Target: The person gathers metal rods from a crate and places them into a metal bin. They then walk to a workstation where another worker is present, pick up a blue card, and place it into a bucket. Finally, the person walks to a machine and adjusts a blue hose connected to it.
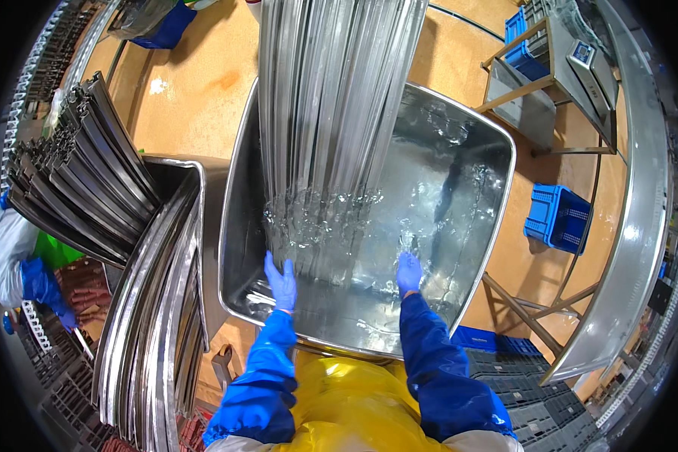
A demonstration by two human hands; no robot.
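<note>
A bundle of long grey metal bars (pixel 331 98) leans into a square steel tub (pixel 459 309) of water, its lower ends under the rippling surface. At the bundle's lower left, my left hand (pixel 281 285), in a purple-blue glove, has its fingers and thumb apart and holds nothing. I cannot tell whether it touches the bars. My right hand (pixel 409 273), gloved alike, reaches forward over the tub's right half, apart from the bundle. Its fingers stretch out toward a small splash, and their tips are hard to make out.
Left of the tub, a second steel tub (pixel 200 226) holds more metal bars (pixel 139 301). A co-worker's blue sleeve (pixel 41 290) shows beyond it. On the right are a blue crate (pixel 556 218), a steel table with a scale (pixel 586 64), and grey stacked crates (pixel 520 384).
</note>
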